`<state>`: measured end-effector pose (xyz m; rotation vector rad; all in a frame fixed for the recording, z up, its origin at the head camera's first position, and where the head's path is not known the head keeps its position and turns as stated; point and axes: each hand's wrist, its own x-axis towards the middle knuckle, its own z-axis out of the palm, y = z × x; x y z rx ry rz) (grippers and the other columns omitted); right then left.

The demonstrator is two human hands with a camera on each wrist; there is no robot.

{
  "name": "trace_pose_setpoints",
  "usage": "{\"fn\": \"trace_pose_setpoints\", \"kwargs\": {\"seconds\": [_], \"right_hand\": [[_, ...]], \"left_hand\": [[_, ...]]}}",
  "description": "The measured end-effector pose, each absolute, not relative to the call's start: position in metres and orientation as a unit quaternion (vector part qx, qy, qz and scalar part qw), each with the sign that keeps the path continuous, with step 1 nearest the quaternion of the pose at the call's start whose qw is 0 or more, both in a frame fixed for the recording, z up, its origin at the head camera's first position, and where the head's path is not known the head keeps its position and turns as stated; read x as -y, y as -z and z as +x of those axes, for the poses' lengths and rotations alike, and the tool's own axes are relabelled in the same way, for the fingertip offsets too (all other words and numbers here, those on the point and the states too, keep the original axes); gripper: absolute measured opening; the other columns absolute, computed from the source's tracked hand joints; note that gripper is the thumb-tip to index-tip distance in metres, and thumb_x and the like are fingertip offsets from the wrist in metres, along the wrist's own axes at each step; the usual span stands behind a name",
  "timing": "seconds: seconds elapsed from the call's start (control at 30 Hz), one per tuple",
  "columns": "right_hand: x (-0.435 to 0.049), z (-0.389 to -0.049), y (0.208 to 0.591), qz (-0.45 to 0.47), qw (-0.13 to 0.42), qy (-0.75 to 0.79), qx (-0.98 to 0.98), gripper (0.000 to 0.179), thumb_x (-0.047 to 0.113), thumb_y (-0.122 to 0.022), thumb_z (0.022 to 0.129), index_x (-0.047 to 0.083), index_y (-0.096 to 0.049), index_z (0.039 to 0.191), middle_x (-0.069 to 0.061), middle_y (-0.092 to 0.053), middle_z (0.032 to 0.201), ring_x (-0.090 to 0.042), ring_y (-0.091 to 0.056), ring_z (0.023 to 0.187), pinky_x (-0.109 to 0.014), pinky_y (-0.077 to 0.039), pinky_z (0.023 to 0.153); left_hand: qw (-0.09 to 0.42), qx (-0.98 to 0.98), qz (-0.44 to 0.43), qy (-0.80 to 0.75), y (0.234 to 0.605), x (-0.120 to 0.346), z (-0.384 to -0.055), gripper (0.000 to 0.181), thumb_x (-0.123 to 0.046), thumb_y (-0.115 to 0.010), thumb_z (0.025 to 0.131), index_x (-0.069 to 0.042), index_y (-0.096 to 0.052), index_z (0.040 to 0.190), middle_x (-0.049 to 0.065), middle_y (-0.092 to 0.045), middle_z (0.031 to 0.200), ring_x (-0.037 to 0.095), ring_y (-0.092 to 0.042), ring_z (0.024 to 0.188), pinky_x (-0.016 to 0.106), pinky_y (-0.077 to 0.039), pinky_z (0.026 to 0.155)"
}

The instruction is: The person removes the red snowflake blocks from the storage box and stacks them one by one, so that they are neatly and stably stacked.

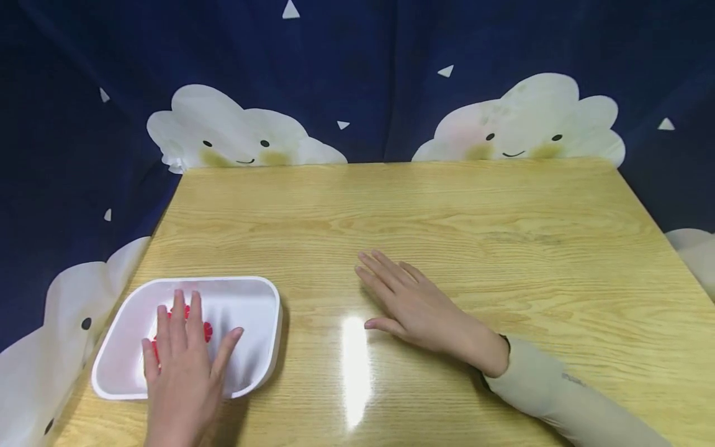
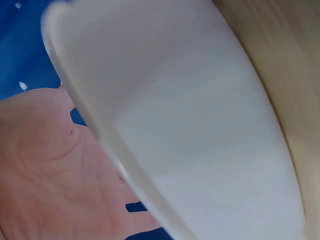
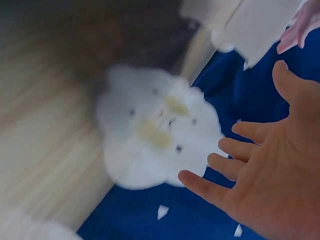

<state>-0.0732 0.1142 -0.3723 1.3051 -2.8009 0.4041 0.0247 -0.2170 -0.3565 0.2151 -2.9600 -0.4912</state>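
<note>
A white plastic tub [image 1: 251, 335] with a raised rim stands at the left front of the table. Inside it lie several small red pieces [image 1: 208, 331], partly covered by my left hand [image 1: 184, 366]. That hand is over the tub with fingers spread and straight, palm down, holding nothing. In the left wrist view the tub's outer wall [image 2: 200, 125] hides the fingers of the left hand [image 2: 50, 165]. My right hand [image 1: 419, 307] is over the middle of the table, fingers extended and thumb apart. The right wrist view shows its bare palm [image 3: 275, 175].
The wooden table [image 1: 503, 205] has a patch of glare near its front middle. Behind and beside it hangs a dark blue cloth [image 1: 368, 62] printed with smiling white clouds [image 1: 530, 118] and small triangles. A light sleeve [image 1: 542, 379] covers the right forearm.
</note>
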Motion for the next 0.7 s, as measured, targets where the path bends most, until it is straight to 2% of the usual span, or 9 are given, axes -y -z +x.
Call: {"fn": "trace_pose_setpoints", "kwargs": {"seconds": [0.17,0.37,0.43,0.53,0.7], "right_hand": [[-0.084,-0.070,0.377,0.469,0.005,-0.123,0.875,0.081,0.053,-0.052,0.097,0.008,-0.022,0.156,-0.009,-0.013,0.163,-0.026,-0.008,0.149,-0.054,-0.030,0.110],[-0.046,-0.064,0.375,0.524,-0.009,-0.111,0.845,0.081,0.056,-0.046,0.098,0.008,-0.018,0.157,-0.008,-0.008,0.164,-0.024,-0.003,0.150,-0.053,-0.027,0.112],[-0.035,-0.062,0.373,0.539,-0.011,-0.103,0.836,0.081,0.057,-0.044,0.098,0.009,-0.017,0.158,-0.007,-0.007,0.164,-0.023,-0.001,0.150,-0.051,-0.027,0.113],[-0.021,-0.061,0.370,0.556,-0.009,-0.084,0.827,0.081,0.059,-0.042,0.098,0.010,-0.017,0.158,-0.005,-0.007,0.164,-0.020,-0.001,0.150,-0.049,-0.028,0.113],[-0.007,-0.060,0.372,0.567,-0.001,-0.051,0.822,0.080,0.062,-0.040,0.098,0.012,-0.019,0.158,-0.002,-0.010,0.164,-0.018,-0.004,0.149,-0.045,-0.029,0.113]], "left_hand": [[0.030,0.980,0.130,0.148,0.355,0.263,0.021,0.085,-0.047,-0.046,0.100,0.001,-0.002,0.156,0.023,0.008,0.161,0.042,0.014,0.145,0.065,0.013,0.108],[-0.009,0.973,0.169,0.154,0.365,0.320,0.011,0.087,-0.047,-0.040,0.101,0.006,0.005,0.152,0.031,0.011,0.156,0.045,0.017,0.143,0.070,0.012,0.105],[-0.018,0.972,0.165,0.164,0.372,0.338,0.010,0.086,-0.048,-0.037,0.103,0.008,0.007,0.151,0.034,0.011,0.154,0.046,0.017,0.142,0.072,0.011,0.104],[-0.014,0.972,0.145,0.186,0.379,0.357,0.007,0.081,-0.044,-0.034,0.105,0.011,0.005,0.150,0.038,0.002,0.152,0.049,0.010,0.142,0.075,0.007,0.102],[-0.020,0.969,0.116,0.218,0.380,0.362,0.007,0.074,-0.036,-0.034,0.107,0.010,0.003,0.151,0.042,-0.006,0.149,0.053,0.006,0.140,0.072,0.005,0.105]]}}
